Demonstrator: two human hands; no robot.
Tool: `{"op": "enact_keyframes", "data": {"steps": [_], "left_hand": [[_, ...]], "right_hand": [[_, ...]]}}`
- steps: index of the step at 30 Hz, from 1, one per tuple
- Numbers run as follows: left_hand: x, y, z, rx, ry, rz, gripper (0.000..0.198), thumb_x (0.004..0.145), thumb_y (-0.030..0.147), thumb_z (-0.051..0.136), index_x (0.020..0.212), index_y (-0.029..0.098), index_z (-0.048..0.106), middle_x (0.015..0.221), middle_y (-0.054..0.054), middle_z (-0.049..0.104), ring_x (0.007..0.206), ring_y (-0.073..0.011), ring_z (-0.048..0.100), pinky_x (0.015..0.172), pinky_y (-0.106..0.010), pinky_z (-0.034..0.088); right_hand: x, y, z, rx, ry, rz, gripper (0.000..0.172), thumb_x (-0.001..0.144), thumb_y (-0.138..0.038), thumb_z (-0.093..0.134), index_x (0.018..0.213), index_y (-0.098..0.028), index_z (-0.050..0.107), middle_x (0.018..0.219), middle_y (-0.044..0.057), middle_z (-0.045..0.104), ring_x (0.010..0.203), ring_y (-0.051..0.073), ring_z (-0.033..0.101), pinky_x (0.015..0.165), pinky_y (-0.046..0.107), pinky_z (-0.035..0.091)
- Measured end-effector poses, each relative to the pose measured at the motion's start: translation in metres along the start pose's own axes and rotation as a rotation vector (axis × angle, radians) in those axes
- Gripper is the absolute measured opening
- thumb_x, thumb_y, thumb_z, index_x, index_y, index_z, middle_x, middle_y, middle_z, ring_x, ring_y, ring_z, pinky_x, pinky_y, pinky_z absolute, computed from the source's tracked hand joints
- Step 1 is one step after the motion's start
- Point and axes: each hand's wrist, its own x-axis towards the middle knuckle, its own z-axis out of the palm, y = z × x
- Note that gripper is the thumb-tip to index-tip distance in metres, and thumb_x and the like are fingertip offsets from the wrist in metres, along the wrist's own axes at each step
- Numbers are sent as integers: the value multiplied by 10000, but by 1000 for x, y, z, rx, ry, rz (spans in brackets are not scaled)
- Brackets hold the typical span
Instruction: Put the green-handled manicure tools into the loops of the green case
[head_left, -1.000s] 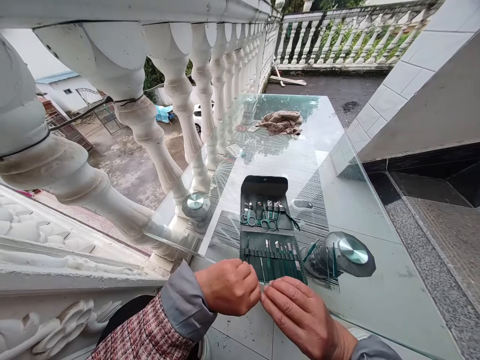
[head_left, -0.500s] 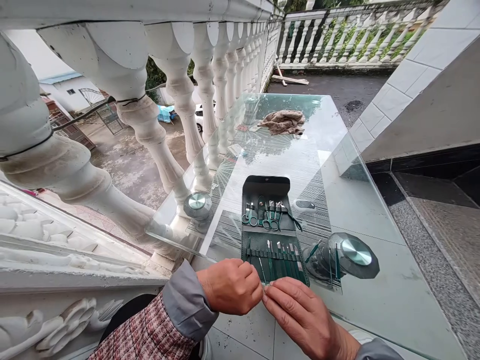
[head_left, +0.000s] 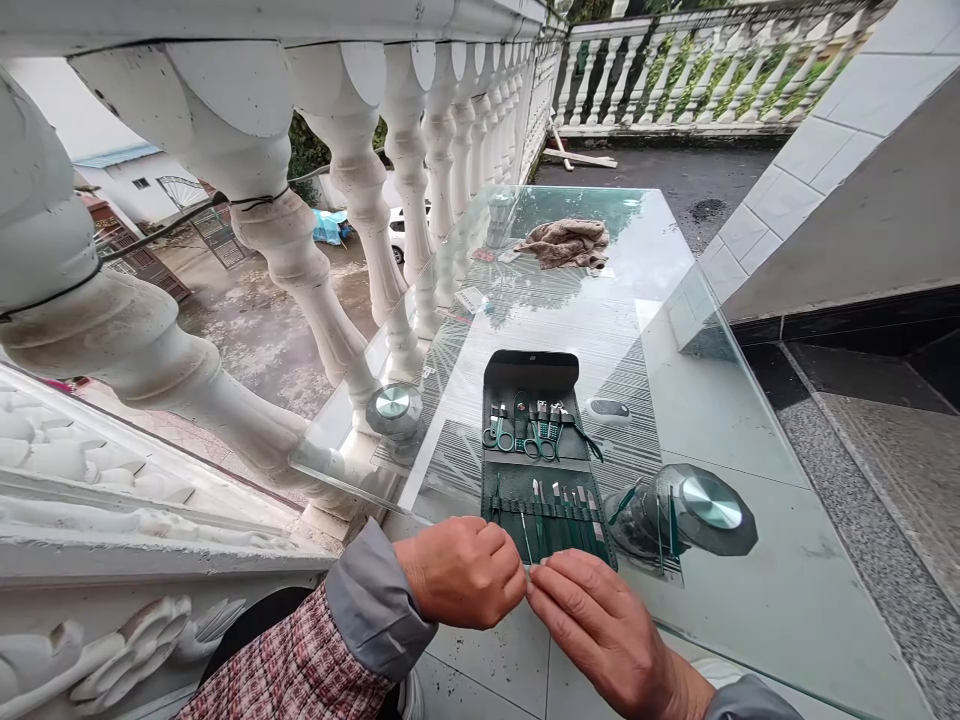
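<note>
My left hand (head_left: 469, 572) is closed, its fingers curled in near the front edge of the dark green manicure case (head_left: 510, 468). My right hand (head_left: 600, 615) has its fingers pressed together, the tips meeting the left hand's fingers. What either hand pinches is hidden. Just above the fingertips a thin metal rod (head_left: 526, 538) shows; whether it is held or lies in the case I cannot tell. Opened flat on the glass table (head_left: 720, 420), the case carries small scissors (head_left: 499, 432), nail clippers (head_left: 556, 420) and several slim tools in loops.
Right of the case, slim green tools (head_left: 667, 525) lie near a round metal table support (head_left: 709, 502). A small grey oval object (head_left: 609, 409) sits beyond them. Farther back is a crumpled brown cloth (head_left: 566, 243). White balusters (head_left: 360, 180) run along the left side.
Both hands stay almost where they were, fingertips together. My right hand has shifted very slightly; the case and the things on the table keep their places.
</note>
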Motion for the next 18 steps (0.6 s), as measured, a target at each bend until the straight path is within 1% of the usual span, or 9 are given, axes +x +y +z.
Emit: {"op": "enact_keyframes", "data": {"steps": [2,5,11,16,18], "left_hand": [[0,0,0,1,-9,-2,154,852,120,435,735,126,535,739,-87,601,606,-142,539,514,-258,442],[0,0,0,3,-4,-4,156,851,117,433,729,128,530,742,-89,603,611,-142,543,525,-259,449],[0,1,0,-4,16,-10,167,851,118,428,717,126,528,737,-91,604,615,-147,550,527,-260,453],[-1,2,0,19,-10,-8,152,850,115,432,730,128,525,744,-89,600,604,-139,539,526,-256,450],[0,2,0,18,-14,-8,152,851,116,432,734,127,528,741,-89,599,602,-139,537,524,-256,449]], "right_hand": [[0,-1,2,14,-22,-21,293,861,-46,387,981,-84,651,857,109,680,925,180,593,794,360,509],[1,-1,3,10,-17,-12,309,867,-47,370,978,-86,656,849,106,678,917,180,591,792,362,509],[1,-2,3,-15,37,48,235,845,-49,434,908,-83,657,816,110,667,888,184,586,773,362,512],[1,-4,7,-17,-12,9,256,843,-35,419,913,-74,662,819,117,661,898,190,586,785,363,510],[0,-5,9,-32,-13,5,275,847,-35,403,899,-76,669,822,113,662,906,192,583,802,367,506]]}}
